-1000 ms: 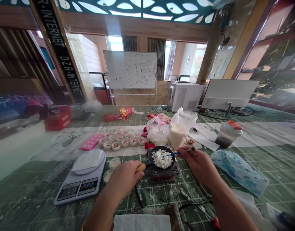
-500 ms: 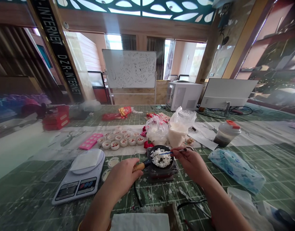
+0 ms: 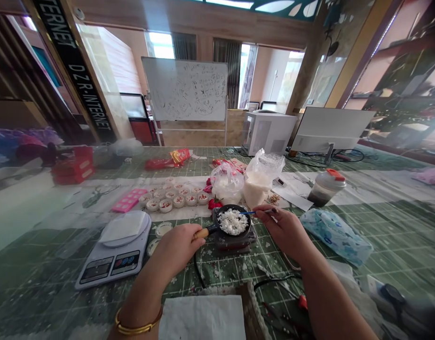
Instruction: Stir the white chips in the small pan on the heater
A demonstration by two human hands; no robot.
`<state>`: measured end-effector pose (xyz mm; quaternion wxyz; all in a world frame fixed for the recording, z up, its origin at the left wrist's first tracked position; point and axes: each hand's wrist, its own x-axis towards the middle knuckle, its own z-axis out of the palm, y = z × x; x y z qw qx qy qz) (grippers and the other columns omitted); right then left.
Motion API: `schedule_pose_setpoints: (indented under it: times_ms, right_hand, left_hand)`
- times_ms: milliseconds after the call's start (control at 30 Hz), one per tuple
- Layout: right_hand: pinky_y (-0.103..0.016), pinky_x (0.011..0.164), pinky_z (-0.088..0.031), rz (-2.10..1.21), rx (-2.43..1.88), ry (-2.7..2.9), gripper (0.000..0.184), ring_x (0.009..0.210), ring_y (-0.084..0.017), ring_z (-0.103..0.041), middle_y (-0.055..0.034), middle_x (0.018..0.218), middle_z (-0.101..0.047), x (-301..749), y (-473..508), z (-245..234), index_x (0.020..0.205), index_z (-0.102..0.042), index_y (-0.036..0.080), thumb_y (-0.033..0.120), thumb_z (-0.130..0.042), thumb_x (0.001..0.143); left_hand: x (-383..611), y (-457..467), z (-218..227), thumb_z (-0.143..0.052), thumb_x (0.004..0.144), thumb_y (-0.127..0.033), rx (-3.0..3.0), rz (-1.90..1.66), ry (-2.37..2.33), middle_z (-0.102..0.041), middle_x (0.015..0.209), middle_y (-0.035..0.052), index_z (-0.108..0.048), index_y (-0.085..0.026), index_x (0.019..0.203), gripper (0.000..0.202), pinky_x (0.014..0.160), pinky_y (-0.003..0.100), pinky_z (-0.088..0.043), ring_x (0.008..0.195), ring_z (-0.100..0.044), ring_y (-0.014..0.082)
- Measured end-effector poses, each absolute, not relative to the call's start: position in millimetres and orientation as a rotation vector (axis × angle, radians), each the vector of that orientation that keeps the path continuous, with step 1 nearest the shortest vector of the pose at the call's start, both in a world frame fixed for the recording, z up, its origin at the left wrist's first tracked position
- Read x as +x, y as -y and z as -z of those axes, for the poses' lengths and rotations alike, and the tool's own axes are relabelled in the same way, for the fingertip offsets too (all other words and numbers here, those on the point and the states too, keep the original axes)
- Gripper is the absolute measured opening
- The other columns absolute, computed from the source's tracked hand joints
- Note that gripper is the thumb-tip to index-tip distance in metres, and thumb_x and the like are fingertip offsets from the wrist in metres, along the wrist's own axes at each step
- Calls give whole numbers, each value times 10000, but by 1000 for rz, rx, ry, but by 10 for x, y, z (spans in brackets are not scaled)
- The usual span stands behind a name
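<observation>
One pan (image 3: 233,221) of white flakes sits on one heater (image 3: 234,242), handle axis running down-left toward the person. Left hand (image 3: 180,248) clenched round the handle. Right hand (image 3: 283,227) pinches one blue stick (image 3: 247,213), level, tip pointing left over the pan. Two bags (image 3: 227,186) just behind.

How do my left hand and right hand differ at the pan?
The left hand is closed around the wooden handle; the right hand pinches a thin blue stick. The left wrist wears a gold bangle; the right arm shows none. Both meet at the small black pan of white flakes.
</observation>
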<state>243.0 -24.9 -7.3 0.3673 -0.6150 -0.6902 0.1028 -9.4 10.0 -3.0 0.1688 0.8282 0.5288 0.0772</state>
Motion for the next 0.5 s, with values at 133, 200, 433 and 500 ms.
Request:
schedule_pose_setpoints:
  times_ms: [133,200,433,500]
  right_hand:
    - [-292,756,-431,-314,-1440,2094,221,840,-179,-583,-50,895,-660,2381,285,99,958,-642,211,241,-472,820]
    - [-308,792,-417,-303,-1364,2216,229,854,-178,-571,-48,883,-659,2335,308,136,957,-645,214,169,-485,799]
    - [-314,775,-414,-256,-1456,2198,322,867,-178,-550,-53,901,-637,2437,354,140,1078,-595,230,158,-512,775]
    - [-298,727,-421,-245,-1611,2103,273,824,-176,-562,-59,897,-638,2556,297,117,1016,-625,212,199,-528,762]
  left_hand:
    - [-98,-141,49,-412,791,-373,2354,-207,-1491,-622,794,13,-571,-215,771,226,545,222,-268,703,-541,157]
    - [-102,-156,56,-410,787,-384,2341,-208,-1491,-627,814,15,-579,-217,794,237,551,224,-276,710,-543,160]
    - [-100,-152,41,-390,793,-403,2331,-183,-1494,-621,782,16,-578,-218,779,265,538,228,-280,683,-542,160]
    - [-96,-150,37,-385,796,-409,2332,-174,-1499,-626,797,20,-578,-218,787,271,532,230,-279,687,-548,163]
